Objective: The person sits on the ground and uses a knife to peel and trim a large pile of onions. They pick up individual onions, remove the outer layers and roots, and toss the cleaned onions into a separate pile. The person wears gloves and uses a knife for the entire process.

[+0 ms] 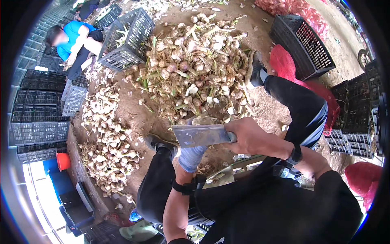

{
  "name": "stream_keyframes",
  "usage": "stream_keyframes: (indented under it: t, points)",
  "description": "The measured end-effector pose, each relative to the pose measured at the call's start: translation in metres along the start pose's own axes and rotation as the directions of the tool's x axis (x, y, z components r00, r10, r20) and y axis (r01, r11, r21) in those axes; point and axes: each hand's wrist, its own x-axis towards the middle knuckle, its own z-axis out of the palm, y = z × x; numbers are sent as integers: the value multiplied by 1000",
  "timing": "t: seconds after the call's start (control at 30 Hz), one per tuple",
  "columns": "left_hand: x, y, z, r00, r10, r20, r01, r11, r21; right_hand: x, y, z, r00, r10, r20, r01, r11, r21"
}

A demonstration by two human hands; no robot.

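Note:
My right hand [245, 134] grips the handle of a cleaver [198, 135]. Its broad, stained metal blade points left across my left hand. In a grey-blue glove, my left hand [191, 158] is largely hidden behind that blade. A large garlic bulb [203, 120] shows just past the blade's upper edge, at the gloved fingers, and appears held there; the exact grip is hidden. Beyond my hands a big heap of untrimmed garlic [195, 67], with stems and roots, lies on the dirt floor between my shoes.
Trimmed garlic bulbs [109, 152] form a long pile at left. Black plastic crates stand upper left [128, 39], upper right [301, 45] and stacked along the left side [39, 116]. Red mesh sacks [283, 61] lie at right. A person in blue [73, 39] sits at upper left.

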Motion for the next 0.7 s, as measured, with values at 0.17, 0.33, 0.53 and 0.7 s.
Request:
stream_keyframes:
  t: [0.17, 0.33, 0.53, 0.7]
  points:
    - [-8, 5, -5, 997, 59, 45, -68, 976, 208, 4, -7, -2, 996, -11, 89, 12, 1000, -5]
    - [-15, 17, -1, 1000, 9, -18, -9, 1000, -4, 8, -11, -2, 987, 16, 161, -21, 999, 30]
    - [-7, 14, -2, 996, 91, 25, -94, 966, 241, -3, 23, 10, 962, 113, 249, -146, 982, 117]
    - [-4, 63, 7, 994, -79, -76, 50, 944, -325, -47, 121, 24, 712, 668, 216, -657, 743, -131]
